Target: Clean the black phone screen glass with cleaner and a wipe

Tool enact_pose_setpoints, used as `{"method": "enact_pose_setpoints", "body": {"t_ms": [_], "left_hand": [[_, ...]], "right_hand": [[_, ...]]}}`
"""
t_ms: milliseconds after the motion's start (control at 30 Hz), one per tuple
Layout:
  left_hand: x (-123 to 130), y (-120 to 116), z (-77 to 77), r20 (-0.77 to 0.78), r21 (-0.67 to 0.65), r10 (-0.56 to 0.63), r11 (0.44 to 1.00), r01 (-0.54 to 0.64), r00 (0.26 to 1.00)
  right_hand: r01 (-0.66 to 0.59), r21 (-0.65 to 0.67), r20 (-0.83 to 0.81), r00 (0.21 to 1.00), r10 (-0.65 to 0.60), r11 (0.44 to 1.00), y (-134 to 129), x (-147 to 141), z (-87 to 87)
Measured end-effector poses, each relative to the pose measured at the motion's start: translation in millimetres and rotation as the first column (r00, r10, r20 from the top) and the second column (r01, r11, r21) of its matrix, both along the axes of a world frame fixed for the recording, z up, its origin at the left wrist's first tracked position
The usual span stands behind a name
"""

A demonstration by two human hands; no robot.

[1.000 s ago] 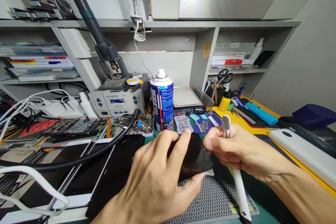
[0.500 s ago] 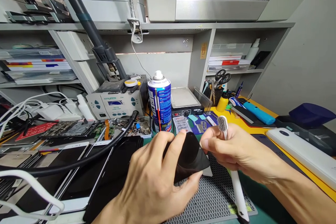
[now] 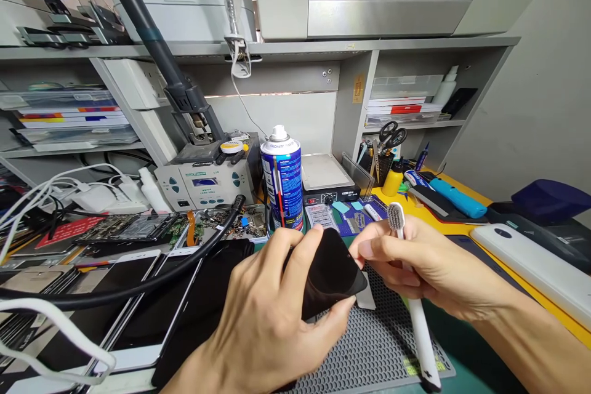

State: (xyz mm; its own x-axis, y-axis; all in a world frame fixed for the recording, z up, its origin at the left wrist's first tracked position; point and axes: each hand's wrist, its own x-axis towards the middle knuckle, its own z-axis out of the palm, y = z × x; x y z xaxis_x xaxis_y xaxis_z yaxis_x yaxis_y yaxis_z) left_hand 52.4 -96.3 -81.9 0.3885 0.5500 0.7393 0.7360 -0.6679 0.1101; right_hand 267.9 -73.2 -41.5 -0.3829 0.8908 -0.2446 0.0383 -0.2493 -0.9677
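My left hand (image 3: pixel 270 295) is wrapped over a black, glossy phone (image 3: pixel 330 268), fingers along its far edge and thumb along its near edge. The phone is tilted above a grey perforated mat (image 3: pixel 383 345). Thumb and forefinger of my right hand (image 3: pixel 427 252) pinch close at the phone's right end; whether they hold a part of it I cannot make out. In the same hand sits a white toothbrush (image 3: pixel 421 345), bristle head up and handle slanting down. A small pale flat piece (image 3: pixel 366 297) shows beneath the phone's corner.
A blue spray can (image 3: pixel 282 188) stands just behind my hands. Several phones and screens (image 3: pixel 133 314) lie at left, crossed by a black hose (image 3: pixel 152 289). Behind are a soldering station (image 3: pixel 203 184) and a hot plate (image 3: pixel 327 175). A white phone (image 3: pixel 530 265) lies at right.
The phone's right end has tipped slightly, and more of the pale piece shows beneath it. My right hand has shifted a little, with the toothbrush still in it. The view has moved slightly.
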Motion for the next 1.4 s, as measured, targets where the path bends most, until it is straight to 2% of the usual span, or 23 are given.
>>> {"method": "enact_pose_setpoints", "body": {"t_ms": [500, 733, 967, 1400], "left_hand": [[-1.7, -2.1, 3.7, 0.018, 0.005, 0.025, 1.0, -0.025, 1.0], [-1.8, -2.5, 4.1, 0.017, -0.011, 0.02, 1.0, -0.019, 1.0], [-4.0, -1.2, 5.3, 0.01, -0.003, 0.008, 1.0, -0.008, 1.0], [-4.1, -1.8, 6.5, -0.042, -0.016, 0.01, 1.0, -0.01, 0.999]], "right_hand": [[0.002, -0.049, -0.104, 0.995, -0.007, 0.999, 2.7, 1.4, -1.2], [-0.014, -0.138, -0.3, 0.954, -0.028, 0.99, 3.3, 1.6, -2.6], [-0.027, -0.016, -0.069, 0.997, 0.026, 1.0, 3.5, -0.6, -5.2], [-0.023, 0.014, 0.07, 0.997, 0.022, 1.0, 6.1, -3.2, -5.1]]}}
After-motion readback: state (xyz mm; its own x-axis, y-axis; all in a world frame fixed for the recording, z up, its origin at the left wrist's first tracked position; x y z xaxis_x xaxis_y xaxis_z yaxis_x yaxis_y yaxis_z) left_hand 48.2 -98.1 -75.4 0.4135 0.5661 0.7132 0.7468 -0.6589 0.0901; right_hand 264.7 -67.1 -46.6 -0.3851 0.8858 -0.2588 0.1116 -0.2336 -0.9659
